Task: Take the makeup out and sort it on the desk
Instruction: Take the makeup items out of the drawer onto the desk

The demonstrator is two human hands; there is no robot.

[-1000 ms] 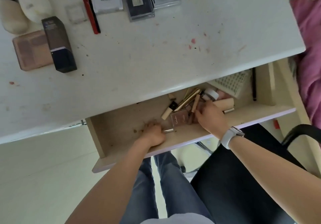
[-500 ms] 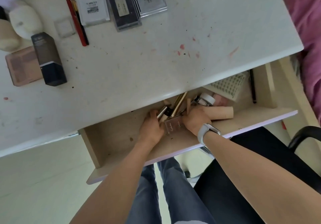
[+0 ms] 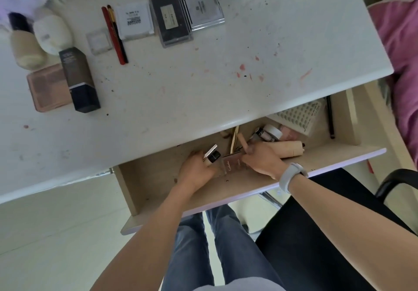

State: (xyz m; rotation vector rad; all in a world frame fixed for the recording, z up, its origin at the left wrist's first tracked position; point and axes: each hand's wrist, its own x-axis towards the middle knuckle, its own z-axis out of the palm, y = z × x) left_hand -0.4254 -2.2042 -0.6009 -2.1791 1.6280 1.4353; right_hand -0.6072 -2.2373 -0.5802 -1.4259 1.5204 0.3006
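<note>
Pale wood lines the open drawer [image 3: 158, 173] under the white desk [image 3: 203, 91], and both your hands are down inside it. Your left hand [image 3: 196, 171] is curled round a small black-capped tube [image 3: 212, 154], whose cap and silvery end stick out toward the far side. Your right hand [image 3: 260, 162], with a white watch [image 3: 290, 176] on the wrist, has its fingers bent onto the makeup pile, pinching a thin beige stick [image 3: 243, 142]; just what else it grasps you cannot tell. Between the two hands, touching both, lies a rosy-brown palette [image 3: 231, 164] with script lettering. Just right of your right hand lies a beige tube [image 3: 290, 149], and beyond it a white-capped little bottle [image 3: 270, 132] and a white dotted tray [image 3: 298, 116]. Up on the desk, well apart from your hands, items lie sorted: a dark box [image 3: 79, 78] over a pink palette [image 3: 47, 87] at far left, two pencils [image 3: 115, 35], and three flat compacts [image 3: 172, 19] in a row.
</note>
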